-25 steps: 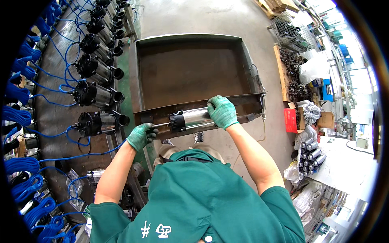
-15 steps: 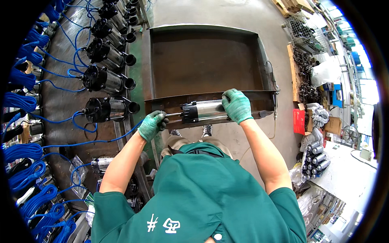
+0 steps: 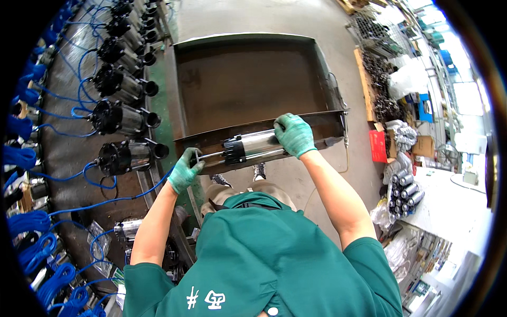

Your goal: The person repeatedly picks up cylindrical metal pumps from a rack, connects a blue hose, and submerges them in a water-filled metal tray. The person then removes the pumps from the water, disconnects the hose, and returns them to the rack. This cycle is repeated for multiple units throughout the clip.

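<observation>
A submersible pump [image 3: 257, 143], with a shiny steel body and a black ribbed end, lies sideways on the near ledge of the brown metal tray [image 3: 182, 100]. My right hand [image 3: 294, 135], in a green glove, is closed over the pump's right end. Green-gloved too, my left hand [image 3: 185, 170] grips the handle of a slim T-handle wrench [image 3: 212, 155]. Its shaft reaches right to the pump's black end; the exact contact point is too small to make out. The fingers partly hide the handle.
On the left bench stands a row of similar pumps [image 3: 119, 119] with blue cables. Coiled blue cables [image 3: 33, 224] hang along the far left. To the right are a red box [image 3: 377, 146], a wire basket [image 3: 372, 34] and stacked metal cylinders [image 3: 404, 193].
The whole view has shifted, so the tray, pump and hands sit further left. My left hand has turned on the wrench, showing its crossbar more. My right hand stays on the pump.
</observation>
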A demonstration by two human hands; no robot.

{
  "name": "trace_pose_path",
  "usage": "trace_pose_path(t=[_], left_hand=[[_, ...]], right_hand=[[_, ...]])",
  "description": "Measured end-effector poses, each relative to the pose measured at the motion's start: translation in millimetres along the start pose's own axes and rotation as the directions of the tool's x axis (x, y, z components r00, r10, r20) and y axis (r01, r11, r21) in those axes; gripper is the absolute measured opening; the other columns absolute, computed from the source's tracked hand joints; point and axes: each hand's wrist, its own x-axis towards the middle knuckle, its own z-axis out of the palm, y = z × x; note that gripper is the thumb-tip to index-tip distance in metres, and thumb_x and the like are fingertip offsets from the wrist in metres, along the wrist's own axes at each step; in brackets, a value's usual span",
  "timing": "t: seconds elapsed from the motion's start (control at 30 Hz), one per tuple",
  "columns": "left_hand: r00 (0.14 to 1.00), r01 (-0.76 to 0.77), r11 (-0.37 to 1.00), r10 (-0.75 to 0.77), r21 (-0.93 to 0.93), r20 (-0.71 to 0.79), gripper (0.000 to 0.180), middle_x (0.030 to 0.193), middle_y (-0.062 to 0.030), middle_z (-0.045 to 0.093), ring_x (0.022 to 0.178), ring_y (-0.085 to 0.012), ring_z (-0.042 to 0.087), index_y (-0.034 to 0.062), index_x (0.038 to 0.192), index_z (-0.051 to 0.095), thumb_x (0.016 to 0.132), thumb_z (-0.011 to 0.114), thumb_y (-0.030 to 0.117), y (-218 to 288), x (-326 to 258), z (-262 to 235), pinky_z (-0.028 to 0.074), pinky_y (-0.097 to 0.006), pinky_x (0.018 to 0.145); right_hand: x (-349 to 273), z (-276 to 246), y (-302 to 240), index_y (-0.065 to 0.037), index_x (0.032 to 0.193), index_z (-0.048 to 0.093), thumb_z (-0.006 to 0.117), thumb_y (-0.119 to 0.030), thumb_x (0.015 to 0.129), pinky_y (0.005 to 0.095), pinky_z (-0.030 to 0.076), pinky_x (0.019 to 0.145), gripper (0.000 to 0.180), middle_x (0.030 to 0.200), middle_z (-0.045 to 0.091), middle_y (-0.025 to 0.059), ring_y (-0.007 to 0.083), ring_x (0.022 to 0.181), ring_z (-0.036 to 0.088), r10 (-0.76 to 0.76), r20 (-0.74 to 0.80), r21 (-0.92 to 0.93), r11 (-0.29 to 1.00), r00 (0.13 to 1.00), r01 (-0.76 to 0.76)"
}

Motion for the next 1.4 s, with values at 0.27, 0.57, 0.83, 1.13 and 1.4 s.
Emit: trace_pose_path(t=[0.27, 0.57, 0.83, 1.13, 1.4], left_hand=[[0.988, -0.115, 0.976, 0.132, 0.187, -0.085, 0.044, 0.105, -0.0016, 0.059, 0.095, -0.0122, 0.054, 0.0102, 0.132, 0.056, 0.093, 0.076, 0.004, -11, -3, 4, 0.05, -0.029, 0.088], [0.927, -0.055, 0.942, 0.171, 0.33, -0.333, 0.07, 0.136, -0.0064, 0.061, 0.106, -0.0156, 0.06, 0.0132, 0.156, 0.047, 0.092, 0.074, 0.002, -5, -24, 23, 0.051, -0.03, 0.095], [0.8, 0.004, 0.987, 0.094, 0.162, -0.593, 0.05, 0.136, -0.0061, 0.062, 0.116, -0.0145, 0.06, 0.008, 0.152, 0.049, 0.104, 0.062, 0.004, -34, -75, 54, 0.049, -0.028, 0.101], [0.873, -0.116, 0.985, 0.161, 0.125, -0.46, 0.045, 0.13, -0.0074, 0.066, 0.117, -0.0163, 0.062, 0.0027, 0.149, 0.052, 0.105, 0.061, 0.007, 58, -45, 131, 0.05, -0.03, 0.101], [0.9, -0.322, 0.939, 0.263, -0.124, -0.347, 0.059, 0.129, -0.0106, 0.067, 0.115, -0.0163, 0.065, 0.0069, 0.156, 0.043, 0.105, 0.068, 0.022, 179, -1, 212, 0.052, -0.03, 0.1]], right_hand=[[-1, -4, 3, -0.01, 0.092, 0.074, 0.067, -0.026, 0.091, 0.0468, 0.056, 0.089, 0.016, 0.099, 0.072, 0.0131, 0.0349, 0.098, 0.069, -0.01, 0.029, 0.015, 1.0, 1.0, 0.009], [-13, -19, 36, -0.004, 0.114, 0.072, 0.072, -0.029, 0.095, 0.0457, 0.054, 0.095, 0.032, 0.114, 0.071, 0.0185, 0.0387, 0.105, 0.068, 0.08, -0.119, 0.501, 0.866, 0.99, -0.01], [-112, 14, 319, 0.001, 0.117, 0.054, 0.074, -0.031, 0.089, 0.0505, 0.049, 0.096, 0.047, 0.109, 0.062, 0.0259, 0.0417, 0.105, 0.062, 0.697, -0.364, 0.243, 0.712, 0.618, -0.659], [-76, -37, 283, -0.012, 0.115, 0.056, 0.058, -0.021, 0.105, 0.0339, 0.053, 0.053, 0.013, 0.081, 0.06, 0.0027, 0.0119, 0.058, 0.056, 0.321, 0.682, 0.726, -0.4, 0.657, -0.559], [-106, -31, 32, -0.004, 0.125, 0.06, 0.068, -0.005, 0.099, 0.0367, 0.062, 0.081, 0.026, 0.099, 0.073, 0.0123, 0.0199, 0.088, 0.073, -0.058, 0.323, 0.867, 0.419, 0.945, -0.271]])
